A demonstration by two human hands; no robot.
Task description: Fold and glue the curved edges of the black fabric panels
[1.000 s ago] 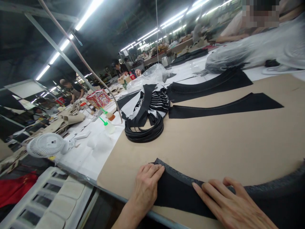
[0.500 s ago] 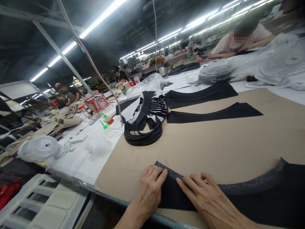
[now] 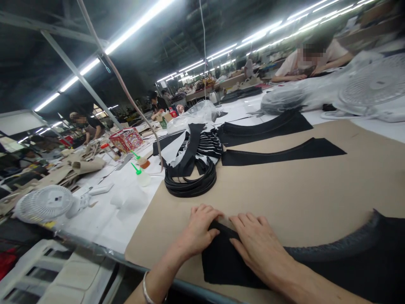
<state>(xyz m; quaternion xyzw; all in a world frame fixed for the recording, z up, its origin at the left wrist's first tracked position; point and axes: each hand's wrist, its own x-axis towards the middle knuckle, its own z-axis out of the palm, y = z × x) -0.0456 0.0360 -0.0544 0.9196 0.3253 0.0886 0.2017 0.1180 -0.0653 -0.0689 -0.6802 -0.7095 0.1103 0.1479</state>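
Observation:
A large black fabric piece [image 3: 344, 272] with a curved, rough-looking grey-black strip along its far edge lies at the front of the table. My left hand [image 3: 201, 232] pinches its left corner, thumb on the near side and fingers over the far edge. A short way right, my right hand [image 3: 259, 242] grips the same edge, its fingers curled over and thumb resting on the cloth. Between the hands the edge looks raised or folded. The fingertips of both hands are partly hidden.
Behind lie a coil of black cord [image 3: 190, 185], a narrow black fabric piece [image 3: 281, 154] and a curved black piece [image 3: 265, 127]. Green-tipped bottles [image 3: 143, 177] stand left, near a white fan [image 3: 55, 202]. A cable [image 3: 136, 101] hangs down. A co-worker [image 3: 311, 59] leans over the far right.
Both hands have shifted from lying over the fabric to holding its far edge. My left thumb now shows below the edge, and my right hand has moved slightly left and up.

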